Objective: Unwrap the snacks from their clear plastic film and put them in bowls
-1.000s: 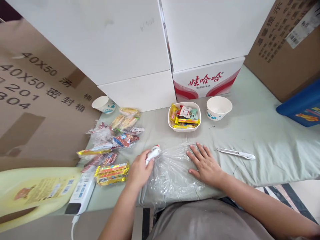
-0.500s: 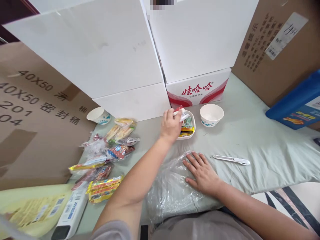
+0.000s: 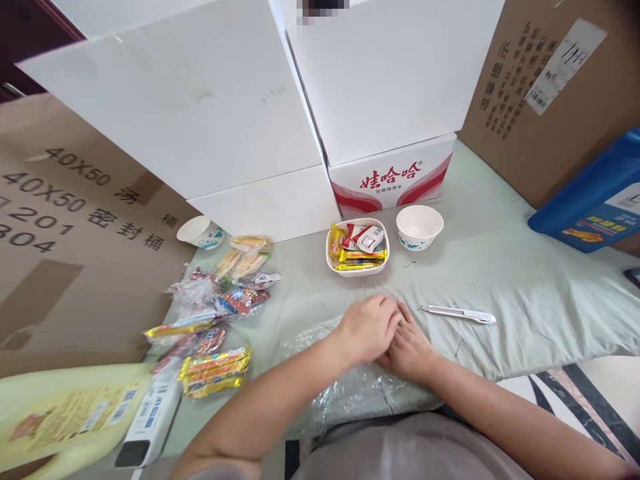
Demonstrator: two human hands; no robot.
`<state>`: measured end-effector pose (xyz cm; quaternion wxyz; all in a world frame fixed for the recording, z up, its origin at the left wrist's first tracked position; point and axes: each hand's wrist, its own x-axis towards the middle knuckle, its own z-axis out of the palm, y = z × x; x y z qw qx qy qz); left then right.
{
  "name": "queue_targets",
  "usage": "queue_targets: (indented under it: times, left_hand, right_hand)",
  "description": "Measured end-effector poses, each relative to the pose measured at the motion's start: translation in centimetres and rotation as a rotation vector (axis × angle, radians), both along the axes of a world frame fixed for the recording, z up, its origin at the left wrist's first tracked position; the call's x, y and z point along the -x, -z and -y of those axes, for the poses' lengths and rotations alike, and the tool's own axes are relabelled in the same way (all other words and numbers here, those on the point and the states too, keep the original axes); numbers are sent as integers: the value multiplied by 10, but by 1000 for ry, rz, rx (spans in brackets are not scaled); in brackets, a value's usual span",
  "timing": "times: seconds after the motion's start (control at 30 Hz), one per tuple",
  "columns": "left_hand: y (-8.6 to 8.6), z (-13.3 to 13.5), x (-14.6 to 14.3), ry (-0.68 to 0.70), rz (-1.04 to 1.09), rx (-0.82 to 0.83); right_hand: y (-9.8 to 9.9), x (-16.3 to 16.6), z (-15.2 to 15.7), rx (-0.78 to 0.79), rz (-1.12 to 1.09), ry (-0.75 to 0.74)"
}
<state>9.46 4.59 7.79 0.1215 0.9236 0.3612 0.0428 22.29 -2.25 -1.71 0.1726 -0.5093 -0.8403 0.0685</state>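
My left hand (image 3: pixel 371 327) lies across the fingers of my right hand (image 3: pixel 411 347), its own fingers bent and close together. Whether anything is inside them is hidden. The right hand rests flat on the cloth at the edge of a clear plastic bag (image 3: pixel 345 393), one finger showing stretched out, the others partly covered. Beyond both hands, a white bowl (image 3: pixel 332 257) holds several wrapped snacks: yellow packets (image 3: pixel 361 261) in front and a red-and-white packet (image 3: pixel 371 239) on top. A white paper cup (image 3: pixel 419 227) with a blue pattern stands to its right.
A white utility knife (image 3: pixel 459 314) lies right of my hands. At left are a tipped paper cup (image 3: pixel 200 232), assorted snack packets (image 3: pixel 243 300) and a yellow snack bundle (image 3: pixel 215 373). White boxes (image 3: pixel 260 207) line the back; brown cartons (image 3: pixel 75 267) and a blue container (image 3: pixel 585 207) flank the table.
My left hand has let go of the red-and-white packet, which now lies in the bowl. It has come back toward me onto my right hand, which stays on the plastic bag.
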Motion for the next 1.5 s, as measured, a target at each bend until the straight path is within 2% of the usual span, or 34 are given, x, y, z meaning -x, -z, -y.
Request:
queue_targets:
  times: [0.07, 0.17, 0.23, 0.3, 0.37, 0.47, 0.53, 0.6, 0.63, 0.73, 0.8, 0.83, 0.9, 0.97, 1.0, 1.03, 1.13, 1.23, 1.37, 1.43, 1.5]
  left_hand:
    - [15, 20, 19, -120, -92, 8]
    - [37, 22, 61, -398, -218, -122]
    - [44, 19, 88, -529, -227, -206]
    - [44, 22, 107, -569, -181, -265]
    - [43, 33, 113, -526, -106, -272]
    - [49, 50, 100, -402, -43, -198]
    - [58, 57, 89, -317, -57, -141]
    - [67, 58, 83, -253, -77, -94]
    - [70, 57, 83, -234, -83, -77]
    - [72, 53, 92, -247, -96, -47]
    - [69, 49, 98, -261, -106, -20]
    - [67, 48, 98, -254, -110, -4]
    - [65, 43, 95, -202, -110, 30]
    - [64, 38, 90, -148, -103, 52]
    - [65, 35, 89, -142, -103, 54]
    - [66, 32, 91, -154, -106, 51]
    - [69, 25, 108, -274, -138, 23]
    - [70, 24, 134, -394, -144, -10]
    - [57, 40, 156, -452, 48, -117]
    - [46, 57, 163, -392, 197, -146]
    - [35, 77, 170, -263, 288, -105]
  right_hand:
    - [0, 1, 1, 6, 20, 4]
    - [-3, 0, 7, 70, 85, 25]
    - [-10, -1, 13, 113, 127, 55]
    - [-21, -1, 18, 136, 150, 88]
    - [-35, 2, 19, 124, 143, 115]
    - [-51, 12, 12, 84, 83, 59]
    - [-50, 19, 1, 76, 63, -47]
    - [-44, 19, -11, 86, 98, -76]
    - [-40, 17, -17, 99, 135, -29]
    - [-36, 3, -29, 118, 246, 268]
    - [-41, -4, -30, 66, 249, 363]
    - [-44, -5, -30, 28, 221, 339]
    - [-46, -2, -28, -14, 145, 164]
    - [-41, 4, -28, 11, 99, -15]
    - [-36, 6, -28, 33, 100, -58]
    - [-29, 7, -29, 50, 115, -57]
    - [-11, 5, -32, 58, 176, 71]
    - [-6, 0, -36, 70, 204, 104]
    - [-30, -9, -36, 77, 124, 70]
    - [-50, -20, -28, 49, -4, -14]
    - [-67, -36, -12, 56, -129, -179]
